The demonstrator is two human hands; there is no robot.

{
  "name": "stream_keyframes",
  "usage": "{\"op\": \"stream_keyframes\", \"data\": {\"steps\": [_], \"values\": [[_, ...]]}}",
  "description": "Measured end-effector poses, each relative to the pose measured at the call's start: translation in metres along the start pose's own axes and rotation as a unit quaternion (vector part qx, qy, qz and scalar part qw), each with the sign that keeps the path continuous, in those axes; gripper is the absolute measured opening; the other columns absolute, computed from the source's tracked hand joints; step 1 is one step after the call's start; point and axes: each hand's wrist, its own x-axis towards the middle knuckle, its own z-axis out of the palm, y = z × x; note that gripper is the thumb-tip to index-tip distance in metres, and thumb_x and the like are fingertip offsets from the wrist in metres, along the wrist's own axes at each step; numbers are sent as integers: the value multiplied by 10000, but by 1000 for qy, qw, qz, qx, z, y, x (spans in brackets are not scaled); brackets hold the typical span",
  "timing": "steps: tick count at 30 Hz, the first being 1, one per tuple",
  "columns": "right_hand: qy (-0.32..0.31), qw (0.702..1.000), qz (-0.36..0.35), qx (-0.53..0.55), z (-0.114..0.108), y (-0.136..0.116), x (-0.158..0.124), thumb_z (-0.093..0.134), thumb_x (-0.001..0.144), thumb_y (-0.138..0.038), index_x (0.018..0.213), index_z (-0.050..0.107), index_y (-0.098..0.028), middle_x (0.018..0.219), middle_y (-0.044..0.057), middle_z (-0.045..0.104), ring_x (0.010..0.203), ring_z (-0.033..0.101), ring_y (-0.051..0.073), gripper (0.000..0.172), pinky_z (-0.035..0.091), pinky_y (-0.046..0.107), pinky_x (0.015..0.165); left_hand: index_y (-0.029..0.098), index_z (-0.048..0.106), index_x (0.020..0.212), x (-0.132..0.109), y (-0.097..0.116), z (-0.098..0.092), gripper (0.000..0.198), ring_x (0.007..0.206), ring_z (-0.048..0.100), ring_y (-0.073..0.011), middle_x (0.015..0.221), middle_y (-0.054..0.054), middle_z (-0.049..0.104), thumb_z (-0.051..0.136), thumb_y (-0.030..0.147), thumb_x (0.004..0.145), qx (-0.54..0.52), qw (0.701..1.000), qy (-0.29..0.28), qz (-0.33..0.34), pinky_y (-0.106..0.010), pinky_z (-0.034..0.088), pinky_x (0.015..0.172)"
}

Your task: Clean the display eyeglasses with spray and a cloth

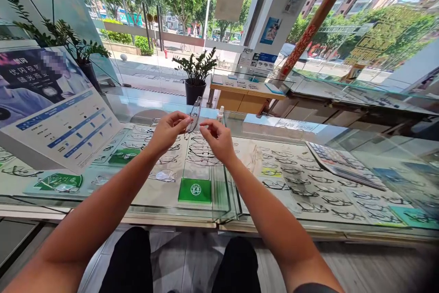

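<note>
A pair of eyeglasses is held up above the glass counter, turned nearly edge-on, with its lenses upright. My left hand pinches it from the left between thumb and fingers. On the other side, my right hand has its thumb and forefinger drawn together close beside the lens. Whether these fingertips grip a part of the frame cannot be made out. Below both hands, rows of spectacle frames lie inside the display case, behind a green box with a white emblem.
A folded printed display board stands on the counter at left. A small white spray bottle is just behind my right hand. A potted plant stands beyond the counter. More glass cases with frames extend right, with a sample tray.
</note>
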Motion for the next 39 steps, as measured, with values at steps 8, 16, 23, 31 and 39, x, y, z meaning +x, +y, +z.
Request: {"op": "stream_keyframes", "data": {"steps": [8,16,23,31,39], "values": [[2,999,18,40,4,-2,-4,734,1001,-600,964,739,-222,688,-38,578,622,459,137,379,381,314,618,206,810,887,-4,-4,4,421,806,665,-148,832,-19,733,1036,523,727,12,999,-42,1,-290,587,781],[6,997,33,68,2,-5,-2,755,976,-626,940,740,-223,674,-40,560,618,454,140,405,369,314,611,218,841,994,-5,-3,4,480,949,739,-202,1025,-79,829,988,619,774,22,998,-60,-6,-342,616,882],[21,998,28,47,0,-5,-1,741,978,-518,908,722,-233,661,-49,558,592,450,134,294,360,310,592,221,825,942,-4,-3,4,491,909,708,-186,997,-68,812,951,672,797,46,996,-71,-4,-342,615,864],[195,979,13,-64,-15,-3,4,614,1077,-446,1095,696,-250,774,4,757,688,700,181,213,527,338,676,224,795,947,2,-8,-2,565,1025,719,-216,1098,-87,811,953,729,749,60,997,-45,-29,-364,654,871],[197,958,-113,-177,-15,6,4,745,1009,-460,1433,421,-302,1495,177,650,1281,691,320,556,595,512,1001,220,771,925,-2,-9,2,533,999,725,-215,1071,-88,796,912,722,812,66,995,-78,-17,-352,681,817]]}}
